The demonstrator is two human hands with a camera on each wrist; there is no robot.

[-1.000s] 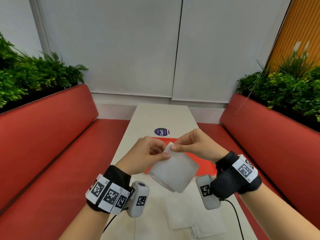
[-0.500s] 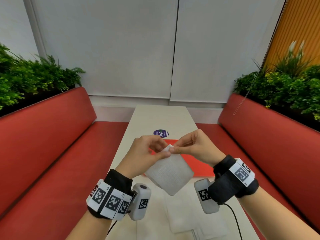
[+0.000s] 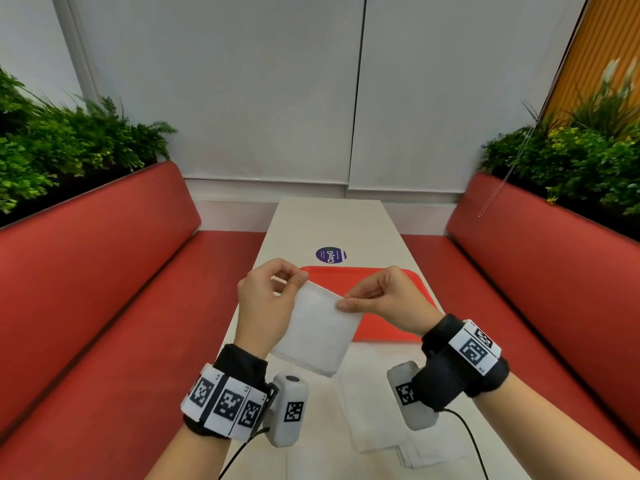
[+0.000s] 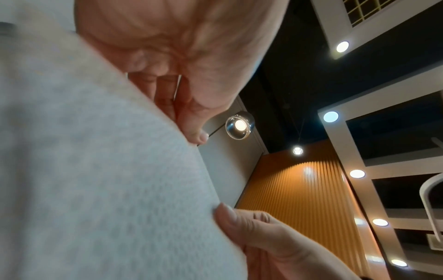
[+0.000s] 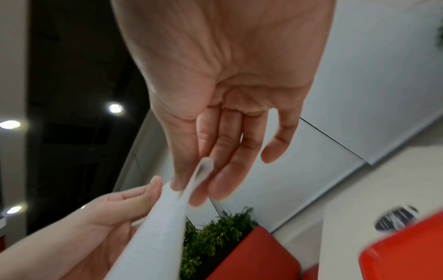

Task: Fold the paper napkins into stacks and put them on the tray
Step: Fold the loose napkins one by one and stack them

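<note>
Fingers on napkin above tray

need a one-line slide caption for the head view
Both hands, left hand and right hand, pinch a folded white napkin above the red tray.

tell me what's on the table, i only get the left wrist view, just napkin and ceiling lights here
Observer: A red tray lies beyond the hands, with nothing on the part that shows.
Operator: any more napkins
Observer: Yes, a flat pile on the table, below the held napkin.
Operator: is the right hand really gripping, i see only a thumb
Observer: The right hand pinches the napkin's corner between thumb and fingertips. The left hand pinches the other top corner.
</note>
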